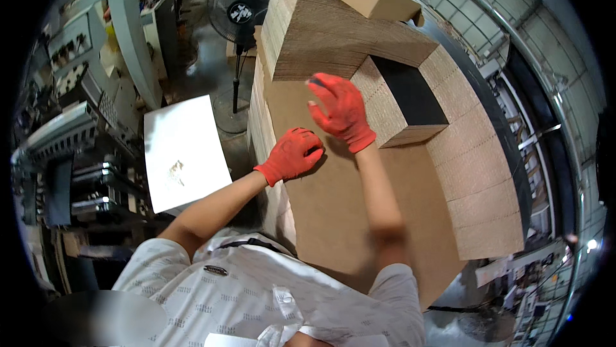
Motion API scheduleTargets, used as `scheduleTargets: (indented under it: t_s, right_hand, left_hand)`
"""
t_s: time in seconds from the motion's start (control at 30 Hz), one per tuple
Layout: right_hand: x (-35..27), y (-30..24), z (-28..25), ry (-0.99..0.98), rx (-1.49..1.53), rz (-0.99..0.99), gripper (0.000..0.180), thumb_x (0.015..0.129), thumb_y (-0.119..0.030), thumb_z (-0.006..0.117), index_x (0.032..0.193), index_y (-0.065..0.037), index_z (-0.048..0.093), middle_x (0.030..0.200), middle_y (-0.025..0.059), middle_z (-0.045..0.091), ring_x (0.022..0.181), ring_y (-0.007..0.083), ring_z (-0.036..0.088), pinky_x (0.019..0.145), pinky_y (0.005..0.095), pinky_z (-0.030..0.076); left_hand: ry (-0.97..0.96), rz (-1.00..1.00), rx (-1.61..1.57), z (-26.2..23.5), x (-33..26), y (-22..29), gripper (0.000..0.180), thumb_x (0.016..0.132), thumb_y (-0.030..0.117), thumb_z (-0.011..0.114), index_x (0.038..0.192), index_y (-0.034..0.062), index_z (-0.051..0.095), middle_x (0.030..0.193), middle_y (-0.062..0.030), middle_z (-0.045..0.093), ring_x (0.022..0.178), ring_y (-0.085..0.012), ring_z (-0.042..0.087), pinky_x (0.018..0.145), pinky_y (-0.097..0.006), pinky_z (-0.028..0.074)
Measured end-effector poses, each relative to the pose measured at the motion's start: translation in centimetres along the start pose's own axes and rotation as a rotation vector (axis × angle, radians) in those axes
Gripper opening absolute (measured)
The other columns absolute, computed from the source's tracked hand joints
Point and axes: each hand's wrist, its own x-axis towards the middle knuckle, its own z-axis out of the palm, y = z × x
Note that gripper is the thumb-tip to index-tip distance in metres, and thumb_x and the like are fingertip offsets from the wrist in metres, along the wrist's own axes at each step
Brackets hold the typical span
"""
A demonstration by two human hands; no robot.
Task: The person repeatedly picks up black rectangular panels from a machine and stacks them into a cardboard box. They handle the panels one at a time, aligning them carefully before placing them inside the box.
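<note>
Brown board (pixel 378 212) amid stacked panels (pixel 478 122)

Stacks hide the matte board's far end. Above it, the right hand (pixel 346 113) hangs half-curled, thumb apart, 1 dark fingertip patch (pixel 316 82) hard to make out. The left hand (pixel 290 156) rests on the board, fingers bent, palm hidden; I cannot tell whether it grips anything.

Blk fan (pixel 241 13), wht panel (pixel 187 149)

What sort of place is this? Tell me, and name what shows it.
Probably a factory or workshop: tall stacks of brown-edged sheets, metal machinery at the left, and a pedestal fan on the floor.
</note>
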Motion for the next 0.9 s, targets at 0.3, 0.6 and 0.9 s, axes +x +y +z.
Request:
scheduleTargets:
  t_s: [0.3,0.6,0.9]
  right_hand:
    - [-1.0,-5.0,6.8,-0.683,0.275,0.274,0.038,0.086,-0.035,0.062,0.114,-0.009,0.067,0.116,0.0155,0.067,0.107,0.0348,0.063,0.093,0.0429,0.05]
    - [0.7,-6.1,6.9,-0.75,0.269,0.337,0.044,0.08,-0.031,0.066,0.118,-0.008,0.066,0.111,0.0146,0.069,0.102,0.0328,0.065,0.088,0.0407,0.052]
    - [4.3,-7.2,8.0,-0.963,0.091,0.331,0.058,0.071,-0.041,0.07,0.12,-0.011,0.066,0.108,0.0164,0.07,0.099,0.0342,0.067,0.087,0.0432,0.053]
  left_hand:
    - [-0.019,-0.261,-0.321,0.0,-2.1,0.5,0.022,0.077,0.028,0.064,0.086,0.0087,0.065,0.085,-0.0095,0.069,0.084,-0.0254,0.064,0.075,-0.042,0.048]
    - [-0.121,-0.298,-0.246,-0.8,-2.8,0.9,0.022,0.08,0.027,0.065,0.092,0.0086,0.065,0.096,-0.0073,0.07,0.091,-0.0237,0.064,0.081,-0.04,0.048]
    - [0.141,-0.024,-0.112,1.5,-2.9,-0.9,0.027,0.087,0.027,0.057,0.104,0.008,0.066,0.105,-0.0098,0.069,0.098,-0.0291,0.063,0.088,-0.041,0.047]
